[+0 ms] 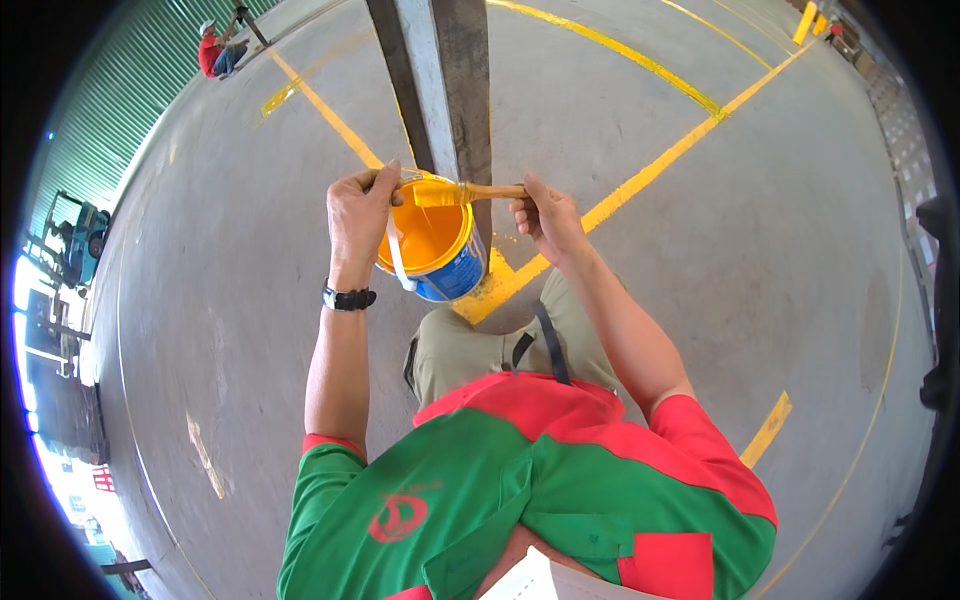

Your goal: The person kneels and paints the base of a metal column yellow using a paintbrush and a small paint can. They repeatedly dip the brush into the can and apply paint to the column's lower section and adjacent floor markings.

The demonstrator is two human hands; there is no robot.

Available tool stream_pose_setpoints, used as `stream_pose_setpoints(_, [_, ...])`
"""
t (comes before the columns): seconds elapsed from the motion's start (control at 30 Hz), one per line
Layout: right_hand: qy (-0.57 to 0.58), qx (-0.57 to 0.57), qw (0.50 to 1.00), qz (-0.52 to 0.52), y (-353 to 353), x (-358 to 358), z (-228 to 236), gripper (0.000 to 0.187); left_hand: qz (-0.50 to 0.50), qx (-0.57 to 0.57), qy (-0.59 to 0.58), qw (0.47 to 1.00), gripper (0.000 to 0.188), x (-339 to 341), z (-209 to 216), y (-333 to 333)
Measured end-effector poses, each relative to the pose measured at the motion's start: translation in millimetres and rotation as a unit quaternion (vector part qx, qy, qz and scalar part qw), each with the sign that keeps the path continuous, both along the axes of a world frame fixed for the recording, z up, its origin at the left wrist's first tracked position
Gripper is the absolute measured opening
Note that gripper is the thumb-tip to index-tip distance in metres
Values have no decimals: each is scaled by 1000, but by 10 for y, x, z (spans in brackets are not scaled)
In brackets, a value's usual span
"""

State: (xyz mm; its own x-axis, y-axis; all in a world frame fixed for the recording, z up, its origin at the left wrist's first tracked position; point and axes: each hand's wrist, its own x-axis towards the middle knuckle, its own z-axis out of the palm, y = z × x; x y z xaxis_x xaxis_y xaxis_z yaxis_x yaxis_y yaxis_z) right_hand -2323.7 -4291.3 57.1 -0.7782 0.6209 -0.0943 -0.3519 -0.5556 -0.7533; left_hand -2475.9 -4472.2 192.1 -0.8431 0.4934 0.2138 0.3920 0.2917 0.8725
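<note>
My left hand (360, 215), with a dark watch (349, 298) on its wrist, grips the rim of a blue paint bucket (462, 276) at its left side. The bucket is tilted, and its mouth shows yellow-orange paint (428, 238). Its white carrying handle (397, 250) hangs down beside my hand. Pinched by the wooden handle in my right hand (550, 215) is a paintbrush (490, 191). The brush lies level across the bucket's mouth, its bristles coated yellow and pointing left. Whether the bristles touch the rim I cannot tell.
A grey steel column (440, 90) rises just beyond the bucket. Yellow lines (650, 178) cross the grey concrete floor (250, 250), with a painted corner near my knees. Far left, a person in red (212, 52) squats, and a teal forklift (85, 235) stands by the wall.
</note>
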Motion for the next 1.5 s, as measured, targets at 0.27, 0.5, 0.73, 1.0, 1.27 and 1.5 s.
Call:
stream_pose_setpoints(0.27, [85,332,940,11,154,92,337,26,-10,66,13,998,36,-124,468,-78])
stream_pose_setpoints(0.5, [196,280,940,-21,98,-234,800,24,-7,109,51,993,33,-297,1098,-63])
stream_pose_setpoints(0.73, [222,310,923,-49,157,-446,1391,23,-12,124,102,987,32,-605,1731,11])
stream_pose_setpoints(1.0, [237,448,830,-233,325,-424,2178,19,-71,180,91,977,28,-960,2408,51])
stream_pose_setpoints(1.27, [350,452,695,-437,692,-689,2986,17,-99,200,81,971,30,-1240,2769,-40])
stream_pose_setpoints(1.5, [359,503,630,-471,848,-992,3120,18,-6,137,73,988,30,-1466,1985,-542])
